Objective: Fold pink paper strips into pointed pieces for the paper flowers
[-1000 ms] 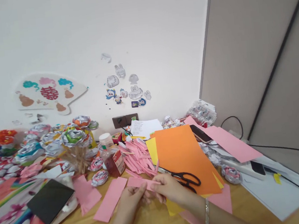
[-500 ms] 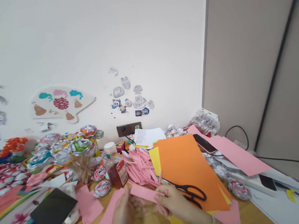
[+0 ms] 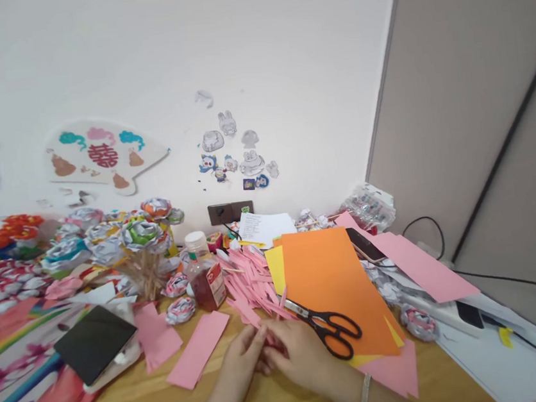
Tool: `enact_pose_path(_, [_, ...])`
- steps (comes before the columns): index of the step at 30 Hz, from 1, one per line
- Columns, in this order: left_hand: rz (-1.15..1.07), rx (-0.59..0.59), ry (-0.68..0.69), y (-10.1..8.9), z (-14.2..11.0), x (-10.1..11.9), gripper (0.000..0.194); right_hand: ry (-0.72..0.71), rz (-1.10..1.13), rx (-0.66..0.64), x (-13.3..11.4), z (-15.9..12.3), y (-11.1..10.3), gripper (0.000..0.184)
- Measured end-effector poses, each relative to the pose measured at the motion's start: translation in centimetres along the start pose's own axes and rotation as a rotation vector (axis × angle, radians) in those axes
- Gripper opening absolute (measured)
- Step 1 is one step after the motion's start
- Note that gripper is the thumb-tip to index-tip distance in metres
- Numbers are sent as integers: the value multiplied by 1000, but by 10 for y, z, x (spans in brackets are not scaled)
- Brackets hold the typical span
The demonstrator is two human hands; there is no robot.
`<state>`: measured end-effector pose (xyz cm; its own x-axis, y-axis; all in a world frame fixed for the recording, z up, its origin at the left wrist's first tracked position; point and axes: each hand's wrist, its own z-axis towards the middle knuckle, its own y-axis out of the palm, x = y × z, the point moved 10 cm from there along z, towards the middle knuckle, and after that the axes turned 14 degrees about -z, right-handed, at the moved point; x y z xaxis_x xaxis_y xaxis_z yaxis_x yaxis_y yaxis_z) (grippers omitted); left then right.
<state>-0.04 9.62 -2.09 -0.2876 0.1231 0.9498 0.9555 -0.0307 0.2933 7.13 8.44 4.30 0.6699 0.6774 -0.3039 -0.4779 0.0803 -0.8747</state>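
In front of the pink pile, my left hand [image 3: 242,355] and my right hand [image 3: 299,352] meet, fingertips pinched together. Between them is a pink paper strip [image 3: 246,312], whose far end sticks out above the fingers; its near end is hidden by them. Just beyond lies a heap of folded pink paper pieces [image 3: 249,271]. A pink paper rectangle [image 3: 200,349] lies flat on the table left of my left hand. Black-handled scissors [image 3: 331,326] rest on an orange sheet [image 3: 324,272], close to my right hand.
A bottle of red liquid [image 3: 205,276] stands behind the hands. To the left are paper flowers [image 3: 141,235] on sticks and a dark tablet-like device [image 3: 95,343]. On the right lie a phone [image 3: 364,243], a power strip [image 3: 448,316] and cables.
My hands have come together around the pink strip, which now points away from me. My left hand has left the pink rectangle lying on the table. The view has tilted down slightly.
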Motion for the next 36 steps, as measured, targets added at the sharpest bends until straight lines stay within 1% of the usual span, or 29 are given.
enact_pose_path(4, [11, -1, 70, -7, 6, 8, 39, -7, 228, -29, 1, 2, -1, 24])
enact_pose_path(6, [2, -1, 86, -6, 6, 10, 38, -35, 338, -57, 0, 2, 1, 27])
enact_pose_path(8, [4, -14, 96, -4, 4, 14, 37, -27, 382, -43, 3, 3, 1, 30])
enact_pose_path(10, [17, -20, 109, -2, 1, 20, 37, 14, 367, 5, 10, 3, -1, 31])
enact_pose_path(14, [49, -27, 121, -1, 0, 28, 37, 73, 306, 42, 18, 2, 0, 20])
enact_pose_path(18, [78, -54, 109, 2, 1, 26, 34, 66, 206, 57, 18, 2, 0, 20])
enact_pose_path(21, [105, -82, 100, 5, 0, 23, 32, 100, 157, 82, 21, 2, -4, 17])
enact_pose_path(23, [203, -62, 102, 2, -2, 25, 32, 134, 151, 85, 24, 3, -6, 17])
enact_pose_path(24, [293, -41, 127, 0, -3, 30, 32, 149, 150, 82, 25, 3, -7, 17])
enact_pose_path(25, [412, -15, 175, -2, -5, 39, 32, 160, 148, 76, 26, 3, -7, 17])
enact_pose_path(28, [864, 89, 404, -7, -13, 73, 28, 186, 108, 55, 28, 3, -8, 15])
enact_pose_path(30, [1077, 127, 462, -9, -15, 84, 20, 195, 63, 50, 29, 3, -8, 15])
enact_pose_path(31, [1142, 124, 460, -10, -14, 84, 17, 197, 42, 53, 30, 3, -8, 15])
enact_pose_path(33, [1210, 89, 433, -12, -9, 78, 17, 198, 7, 67, 31, 2, -9, 15])
enact_pose_path(36, [1219, 52, 453, -11, -4, 68, 19, 215, -37, 71, 34, 1, -10, 17])
